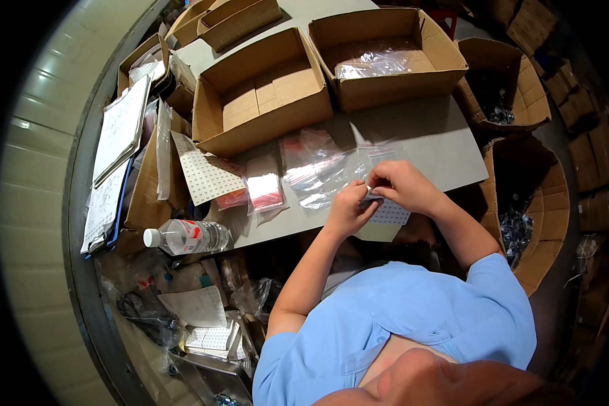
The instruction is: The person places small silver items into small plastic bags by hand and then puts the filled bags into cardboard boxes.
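Note:
My left hand (349,208) and my right hand (404,187) meet at the table's front edge, fingers closed in a pinch. Between them is a white sticker sheet (390,214) with rows of small printed marks, its lower part hanging below the right hand. Both hands grip its upper part; the exact fingertip contact is hidden. A thin white strip (360,147) rises beyond the fingers; whether it belongs to the sheet I cannot tell. Just past my hands lie clear zip bags (314,177) with red edges. A second sticker sheet (208,174) leans at the left, beside bagged red-and-white packets (264,189).
Open cardboard boxes stand along the back, one bare inside (260,88), another holding clear bags (379,62). Deep cartons (528,203) with dark wrapped pieces flank the right. At left are a water bottle (186,237) on its side and clipboards (122,132).

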Demonstrator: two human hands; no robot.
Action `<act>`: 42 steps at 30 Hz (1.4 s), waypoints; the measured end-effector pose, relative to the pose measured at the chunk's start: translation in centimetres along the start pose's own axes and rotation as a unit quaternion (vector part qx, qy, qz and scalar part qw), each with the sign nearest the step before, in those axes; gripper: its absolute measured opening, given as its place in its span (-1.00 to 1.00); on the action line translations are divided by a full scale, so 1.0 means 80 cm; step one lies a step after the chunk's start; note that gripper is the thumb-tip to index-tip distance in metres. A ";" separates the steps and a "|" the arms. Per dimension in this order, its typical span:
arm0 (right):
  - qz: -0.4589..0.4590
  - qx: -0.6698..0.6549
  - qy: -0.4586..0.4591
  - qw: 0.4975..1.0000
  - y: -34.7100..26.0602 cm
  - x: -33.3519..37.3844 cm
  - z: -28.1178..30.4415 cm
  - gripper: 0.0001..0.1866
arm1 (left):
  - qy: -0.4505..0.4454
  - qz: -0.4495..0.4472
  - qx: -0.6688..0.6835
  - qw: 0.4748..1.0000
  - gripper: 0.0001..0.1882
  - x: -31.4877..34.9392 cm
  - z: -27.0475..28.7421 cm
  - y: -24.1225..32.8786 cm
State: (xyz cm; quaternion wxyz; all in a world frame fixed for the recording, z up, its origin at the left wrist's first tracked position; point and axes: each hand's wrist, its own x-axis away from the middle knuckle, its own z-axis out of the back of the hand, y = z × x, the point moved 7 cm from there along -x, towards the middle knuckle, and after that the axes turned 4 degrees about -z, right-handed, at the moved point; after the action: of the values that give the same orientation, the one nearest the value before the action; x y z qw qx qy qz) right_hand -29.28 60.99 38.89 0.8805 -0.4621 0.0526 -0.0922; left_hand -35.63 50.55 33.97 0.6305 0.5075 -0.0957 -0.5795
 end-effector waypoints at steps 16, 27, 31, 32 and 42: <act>-0.088 -0.029 0.065 0.994 0.057 -0.033 0.062 -0.84 | 0.001 0.021 -0.020 1.000 -0.71 0.004 -0.002 -0.008; -0.177 0.197 0.043 0.963 0.080 -0.055 0.071 -0.63 | -0.030 0.009 -0.037 0.999 -0.66 -0.001 -0.003 -0.001; -0.108 0.087 -0.069 0.988 0.068 -0.058 0.023 -0.74 | -0.044 0.010 -0.045 0.998 -0.65 0.000 -0.005 -0.001; -0.093 0.140 -0.059 0.984 0.067 -0.058 0.017 -0.73 | -0.043 0.010 -0.043 0.998 -0.65 0.001 -0.005 -0.002; -0.011 0.225 -0.060 0.972 0.056 -0.073 0.008 -0.85 | -0.075 0.033 -0.055 0.995 -0.69 -0.001 -0.007 0.002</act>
State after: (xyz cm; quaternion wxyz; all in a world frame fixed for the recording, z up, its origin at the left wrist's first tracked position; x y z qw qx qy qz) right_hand -34.37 65.25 35.62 0.9625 -0.2569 -0.0276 -0.0832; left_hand -35.16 50.84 33.86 0.6674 0.4241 -0.1273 -0.5988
